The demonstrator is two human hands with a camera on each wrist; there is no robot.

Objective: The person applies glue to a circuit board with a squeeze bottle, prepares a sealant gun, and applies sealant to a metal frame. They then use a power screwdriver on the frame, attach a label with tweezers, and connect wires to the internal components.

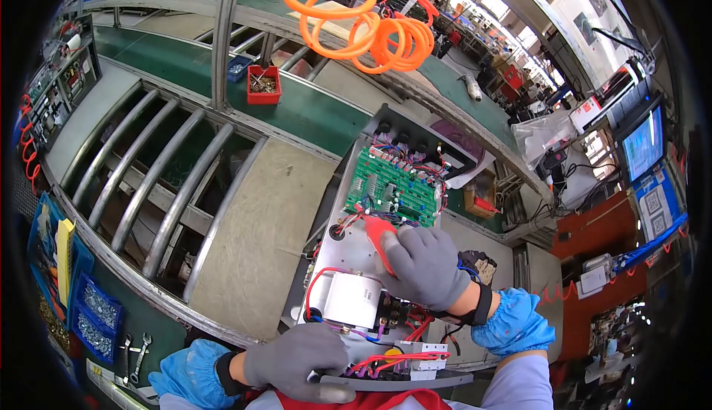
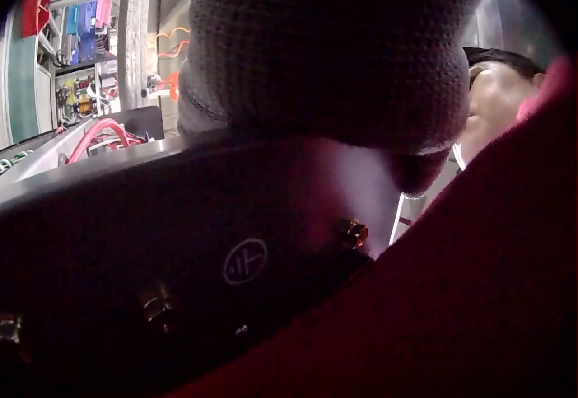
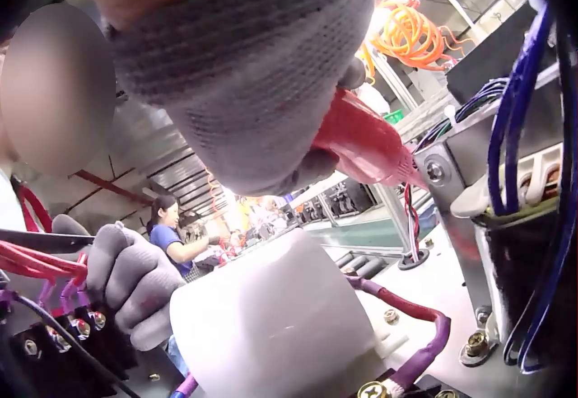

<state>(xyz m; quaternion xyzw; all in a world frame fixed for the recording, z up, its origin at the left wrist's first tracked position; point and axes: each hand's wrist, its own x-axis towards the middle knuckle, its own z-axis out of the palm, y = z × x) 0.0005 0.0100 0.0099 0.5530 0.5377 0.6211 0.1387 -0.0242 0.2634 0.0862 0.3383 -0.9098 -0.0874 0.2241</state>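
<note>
An open metal equipment chassis lies before me, carrying a green circuit board and a white cylinder. My gloved right hand grips a red, tapered plastic tool above the chassis, between cylinder and board. In the right wrist view the tool's narrow end points at a bolt head on an upright metal bracket; its exact kind I cannot tell. My gloved left hand holds the chassis's dark front panel at its left end, thumb on the outer side, fingers over the edge.
Roller bars of a conveyor run to the left. A red bin of screws stands on the green belt. Blue bins and wrenches lie at lower left. Orange coiled hose hangs overhead; a monitor stands right.
</note>
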